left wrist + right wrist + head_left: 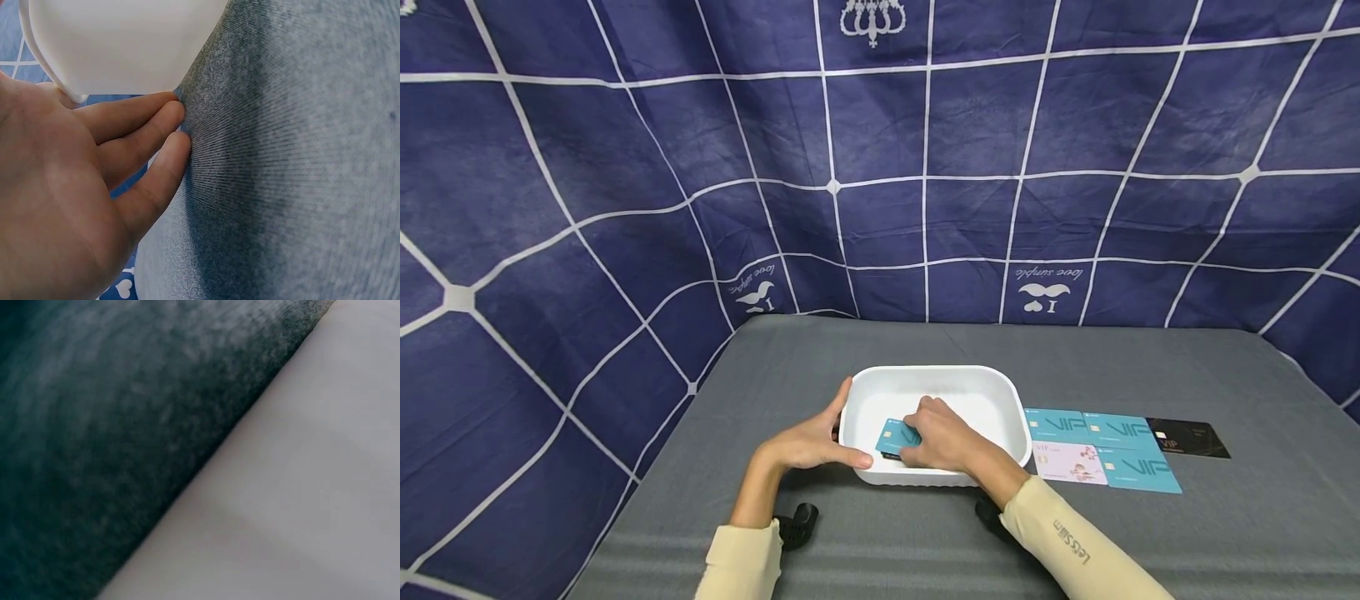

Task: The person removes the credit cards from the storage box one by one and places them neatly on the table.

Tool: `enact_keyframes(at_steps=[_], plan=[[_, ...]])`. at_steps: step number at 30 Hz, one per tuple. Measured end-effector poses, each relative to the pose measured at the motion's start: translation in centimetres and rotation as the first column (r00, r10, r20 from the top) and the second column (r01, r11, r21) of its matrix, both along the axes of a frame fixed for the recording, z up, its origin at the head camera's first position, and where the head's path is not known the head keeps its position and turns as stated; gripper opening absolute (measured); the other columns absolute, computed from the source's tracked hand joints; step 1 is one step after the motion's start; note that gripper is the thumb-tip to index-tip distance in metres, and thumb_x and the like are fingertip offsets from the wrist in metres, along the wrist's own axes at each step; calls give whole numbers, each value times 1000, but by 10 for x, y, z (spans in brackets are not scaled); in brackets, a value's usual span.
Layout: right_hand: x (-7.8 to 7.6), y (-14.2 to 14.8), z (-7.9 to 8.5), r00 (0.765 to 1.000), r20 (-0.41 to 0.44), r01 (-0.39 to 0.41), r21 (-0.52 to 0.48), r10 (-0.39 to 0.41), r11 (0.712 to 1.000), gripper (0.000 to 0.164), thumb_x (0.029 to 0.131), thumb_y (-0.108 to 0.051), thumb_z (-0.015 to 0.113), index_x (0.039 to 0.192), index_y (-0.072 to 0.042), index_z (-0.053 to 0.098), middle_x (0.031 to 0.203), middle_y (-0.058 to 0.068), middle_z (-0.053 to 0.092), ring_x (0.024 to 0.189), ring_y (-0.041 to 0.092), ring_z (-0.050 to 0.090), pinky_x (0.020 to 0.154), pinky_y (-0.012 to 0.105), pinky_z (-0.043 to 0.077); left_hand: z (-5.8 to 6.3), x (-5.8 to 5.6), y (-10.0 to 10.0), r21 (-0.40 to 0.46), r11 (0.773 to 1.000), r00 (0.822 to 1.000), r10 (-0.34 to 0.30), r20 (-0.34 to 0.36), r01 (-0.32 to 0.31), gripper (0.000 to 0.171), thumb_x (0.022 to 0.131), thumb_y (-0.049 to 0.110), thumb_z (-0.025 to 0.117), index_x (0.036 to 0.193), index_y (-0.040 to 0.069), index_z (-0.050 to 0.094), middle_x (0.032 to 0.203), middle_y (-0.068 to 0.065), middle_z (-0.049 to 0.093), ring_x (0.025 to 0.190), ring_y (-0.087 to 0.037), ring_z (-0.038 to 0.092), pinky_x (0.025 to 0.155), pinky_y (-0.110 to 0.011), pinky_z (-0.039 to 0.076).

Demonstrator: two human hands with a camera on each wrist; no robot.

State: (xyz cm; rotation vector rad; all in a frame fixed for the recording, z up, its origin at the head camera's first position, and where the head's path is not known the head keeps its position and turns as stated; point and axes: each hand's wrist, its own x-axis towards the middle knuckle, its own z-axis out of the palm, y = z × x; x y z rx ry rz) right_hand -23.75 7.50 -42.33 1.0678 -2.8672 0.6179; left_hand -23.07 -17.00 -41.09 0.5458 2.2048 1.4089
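In the head view, a white plastic tray [925, 479] sits on the grey table. My left hand [805, 442] spans the tray's near left corner, thumb and index finger spread against its sides. The left wrist view shows the other fingers of the left hand [106, 169] low beside the white wall [131, 44], tips at the grey cloth. My right hand [946, 435] reaches inside the tray and pinches the right end of a blue card [895, 435]. A dark edge shows beneath that card. The right wrist view holds only tray wall [281, 487] and cloth; no fingers appear.
Right of the tray lie several blue VIP cards [1138, 471], a pink card [1070, 463] and a black VIP card [1191, 438], laid edge to edge. Behind the grey table [820, 342] hangs a dark blue curtain [880, 217] with white lines, also along the left.
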Motion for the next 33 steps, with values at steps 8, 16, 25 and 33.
enact_keyframes(at_steps=[8,16,25,33], plan=[[2,0,1,994,100,41,-36,-37,999,47,74,-26,83,110,3,71,86,4,49,81,17,41,70,31,36,-1,-1,0,17,1000,1000,-3,16,2,132,77,31,86,156,13,-18,155,-25,19,127,-33,43,102,-45,37],[3,0,2,992,117,62,-53,-55,997,53,79,-21,82,124,2,66,99,6,51,89,19,42,77,34,39,0,-1,0,10,1000,1000,2,21,-2,132,77,32,86,155,13,-19,156,-25,17,128,-33,42,102,-44,37],[5,-1,1,995,88,52,-100,-43,994,49,79,-19,81,122,-1,66,101,4,52,92,19,43,78,34,40,-1,0,-1,20,1000,1000,-1,22,1,132,77,31,86,155,13,-19,157,-24,15,129,-33,41,102,-44,37],[6,-1,4,995,84,54,-119,-44,991,50,79,-17,82,123,-1,66,101,4,52,92,18,44,79,34,40,0,0,0,1,1000,1000,2,13,-2,131,77,31,85,156,11,-17,155,-25,19,124,-31,46,99,-39,40]])
